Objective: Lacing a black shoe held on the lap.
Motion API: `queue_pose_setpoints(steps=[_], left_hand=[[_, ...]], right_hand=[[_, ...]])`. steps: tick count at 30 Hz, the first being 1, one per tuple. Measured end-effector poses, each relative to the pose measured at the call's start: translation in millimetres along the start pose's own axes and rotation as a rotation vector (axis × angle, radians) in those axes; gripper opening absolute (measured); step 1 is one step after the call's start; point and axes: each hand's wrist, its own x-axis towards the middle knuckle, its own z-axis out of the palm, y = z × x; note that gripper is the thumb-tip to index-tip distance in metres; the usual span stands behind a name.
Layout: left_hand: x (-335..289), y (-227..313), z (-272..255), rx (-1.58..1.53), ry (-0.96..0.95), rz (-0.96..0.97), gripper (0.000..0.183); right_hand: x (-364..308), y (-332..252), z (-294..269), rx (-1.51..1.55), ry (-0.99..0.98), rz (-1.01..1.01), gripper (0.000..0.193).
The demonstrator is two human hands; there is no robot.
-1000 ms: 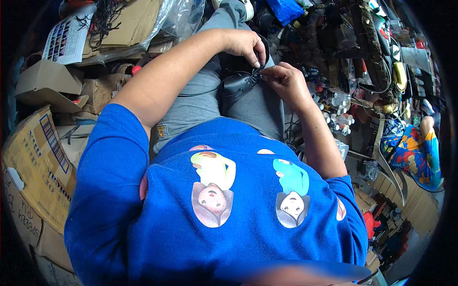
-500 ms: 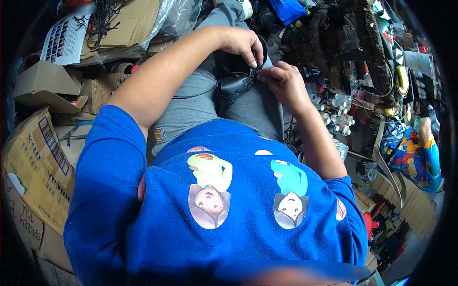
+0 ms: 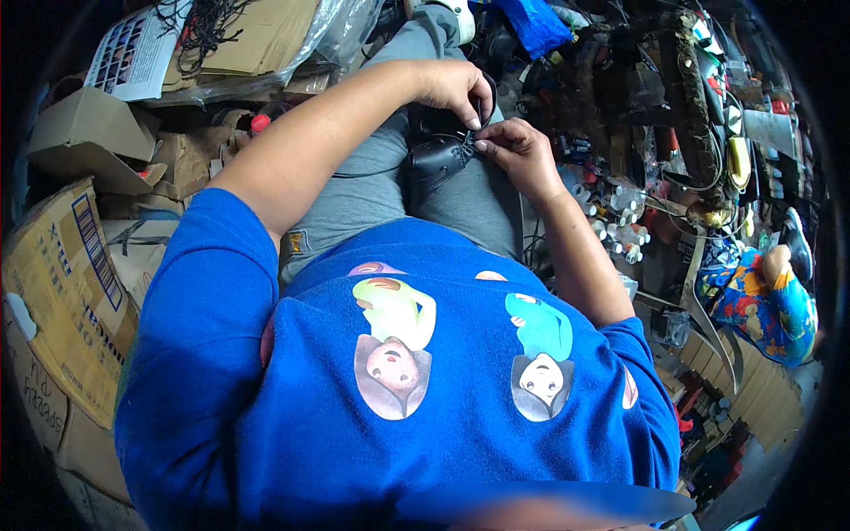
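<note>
A black leather shoe point(image 3: 434, 161) lies across my grey-trousered thighs, its rounded toe toward my body. Over its lacing, my left hand point(image 3: 458, 92) is closed with thumb and forefinger bent down onto the black shoelace point(image 3: 469, 137). From the right, my right hand point(image 3: 517, 149) pinches the same lace between thumb and forefinger, close to the left fingertips. The far part of the shoe is dark and partly covered by my left hand.
Cardboard boxes point(image 3: 88, 142) and a large printed carton point(image 3: 75, 292) stand to my left. Small bottles point(image 3: 622, 232) crowd the cluttered floor at right. Farther right, another person in colourful clothing point(image 3: 766, 305) is partly visible. A blue plastic bag point(image 3: 536, 26) lies ahead.
My right hand has shifted slightly left and its fingers have come nearer the lacing and the left hand. The shoe stays on my lap.
</note>
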Motion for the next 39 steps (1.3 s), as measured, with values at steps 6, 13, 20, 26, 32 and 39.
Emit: queue_pose_setpoints(steps=[6,13,20,26,32,39], left_hand=[[-99,25,48,0.444,0.561,-0.078,0.059],[-159,-3,37,0.683,1.049,-0.240,0.010],[-148,31,87,0.506,0.528,-0.173,0.029],[-178,6,46,0.570,1.077,-0.322,0.011],[-164,9,74,0.552,1.018,-0.125,0.038],[-110,35,102,0.348,0.866,-0.107,0.022]], right_hand=[[-11,-19,-17,-0.277,-0.040,-0.191,0.021],[-26,-22,-9,-0.320,0.000,-0.135,0.025],[-41,-20,4,-0.553,0.073,-0.188,0.027],[-43,-22,3,-0.552,0.049,-0.146,0.028],[-46,-21,7,-0.661,0.076,-0.208,0.035],[-47,-25,7,-0.680,0.069,-0.199,0.036]])
